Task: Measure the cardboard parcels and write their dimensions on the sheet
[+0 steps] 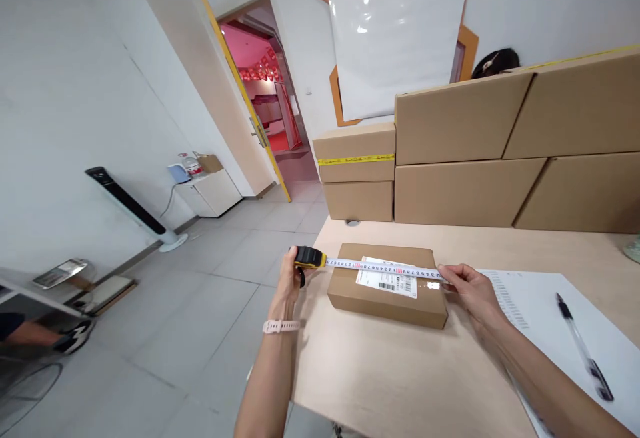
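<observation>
My left hand (pixel 289 275) is closed around the black and yellow case of a tape measure (pixel 309 257), just beyond the left edge of the desk. From the case, the white blade stretches rightward over the top of a small brown cardboard box (pixel 387 315). My right hand (pixel 467 286) pinches the blade's free end at the box's right edge. A white shipping label (pixel 385 281) with barcodes lies on the box top, partly covered by the blade. A pale pink band circles my left wrist.
Stacked cardboard boxes (pixel 465 191) line the back of the desk (pixel 390 371); yellow tape crosses one. To the right lie a spiral notebook (pixel 550 338) and a black pen (pixel 584 345). Behind the boxes a person's head shows. A tower fan (pixel 130 205) stands on the floor at left.
</observation>
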Demonstrator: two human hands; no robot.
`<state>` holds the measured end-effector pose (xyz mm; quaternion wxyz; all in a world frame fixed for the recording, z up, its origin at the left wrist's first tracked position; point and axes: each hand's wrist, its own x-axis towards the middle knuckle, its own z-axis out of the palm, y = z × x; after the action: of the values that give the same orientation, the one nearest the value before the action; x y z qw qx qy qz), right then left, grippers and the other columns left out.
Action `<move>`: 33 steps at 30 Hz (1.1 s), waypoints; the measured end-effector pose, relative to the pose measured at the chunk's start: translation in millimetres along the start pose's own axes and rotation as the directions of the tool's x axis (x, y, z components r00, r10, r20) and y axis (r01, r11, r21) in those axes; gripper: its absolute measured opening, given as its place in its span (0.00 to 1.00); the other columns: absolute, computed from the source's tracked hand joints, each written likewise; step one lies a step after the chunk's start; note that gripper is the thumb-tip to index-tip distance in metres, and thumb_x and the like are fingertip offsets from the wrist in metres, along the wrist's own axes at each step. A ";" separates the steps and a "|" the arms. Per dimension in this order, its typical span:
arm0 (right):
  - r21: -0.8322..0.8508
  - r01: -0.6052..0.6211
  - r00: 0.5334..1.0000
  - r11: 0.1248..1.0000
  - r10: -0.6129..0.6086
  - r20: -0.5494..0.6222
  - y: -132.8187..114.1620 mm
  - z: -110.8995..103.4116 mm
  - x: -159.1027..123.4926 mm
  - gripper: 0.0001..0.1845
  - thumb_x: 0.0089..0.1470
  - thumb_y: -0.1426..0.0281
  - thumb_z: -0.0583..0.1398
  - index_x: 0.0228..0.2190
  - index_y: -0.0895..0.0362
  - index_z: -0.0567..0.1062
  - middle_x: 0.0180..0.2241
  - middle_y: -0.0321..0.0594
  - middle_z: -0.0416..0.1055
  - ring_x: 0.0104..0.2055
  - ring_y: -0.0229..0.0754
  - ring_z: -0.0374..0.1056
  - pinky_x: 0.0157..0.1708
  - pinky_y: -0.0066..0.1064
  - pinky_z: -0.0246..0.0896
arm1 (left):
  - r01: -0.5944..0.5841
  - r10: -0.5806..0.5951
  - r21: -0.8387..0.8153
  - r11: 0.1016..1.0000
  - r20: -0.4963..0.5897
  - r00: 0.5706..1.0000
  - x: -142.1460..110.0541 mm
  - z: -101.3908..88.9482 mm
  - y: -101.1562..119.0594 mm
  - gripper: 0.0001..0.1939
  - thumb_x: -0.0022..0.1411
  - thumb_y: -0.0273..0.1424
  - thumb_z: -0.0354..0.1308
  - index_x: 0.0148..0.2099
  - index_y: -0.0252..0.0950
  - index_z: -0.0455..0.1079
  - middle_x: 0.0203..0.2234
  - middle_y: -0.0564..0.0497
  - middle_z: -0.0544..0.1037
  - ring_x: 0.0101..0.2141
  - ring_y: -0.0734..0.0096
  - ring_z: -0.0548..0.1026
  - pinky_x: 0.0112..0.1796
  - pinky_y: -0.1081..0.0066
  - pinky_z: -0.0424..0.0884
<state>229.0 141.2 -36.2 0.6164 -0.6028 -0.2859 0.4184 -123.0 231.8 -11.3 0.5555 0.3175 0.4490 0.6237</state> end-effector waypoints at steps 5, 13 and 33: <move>0.013 -0.013 0.999 1.000 0.014 -0.037 5.6 12.5 -5.3 0.18 0.32 0.58 0.71 0.21 0.55 0.74 0.25 0.35 0.73 0.26 0.40 0.67 0.24 0.29 0.64 | 0.037 -0.034 -0.034 0.999 0.099 0.994 -6.0 11.4 -8.5 0.14 0.65 0.39 0.54 0.44 0.33 0.68 0.36 0.49 0.74 0.34 0.71 0.74 0.34 0.66 0.74; -0.013 -0.066 0.997 0.998 0.065 -0.042 8.0 15.4 -2.6 0.21 0.33 0.57 0.71 0.30 0.52 0.75 0.30 0.35 0.73 0.30 0.41 0.69 0.25 0.28 0.66 | 0.074 -0.056 -0.070 0.995 0.239 0.969 -18.5 4.8 -3.0 0.11 0.64 0.33 0.56 0.45 0.32 0.69 0.41 0.48 0.74 0.39 0.67 0.74 0.39 0.62 0.74; 0.004 -0.071 0.975 0.997 0.068 0.210 10.0 11.7 15.7 0.27 0.42 0.56 0.68 0.46 0.43 0.72 0.58 0.33 0.66 0.61 0.50 0.59 0.58 0.40 0.57 | 0.047 -0.035 0.162 0.986 -0.074 0.997 -30.4 14.8 -3.0 0.19 0.65 0.44 0.52 0.45 0.32 0.68 0.29 0.52 0.75 0.26 0.73 0.75 0.26 0.70 0.74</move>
<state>224.9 159.8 -47.2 0.5715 -0.5613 -0.3255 0.5024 -103.0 205.0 -5.0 0.5238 0.3304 0.5247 0.5841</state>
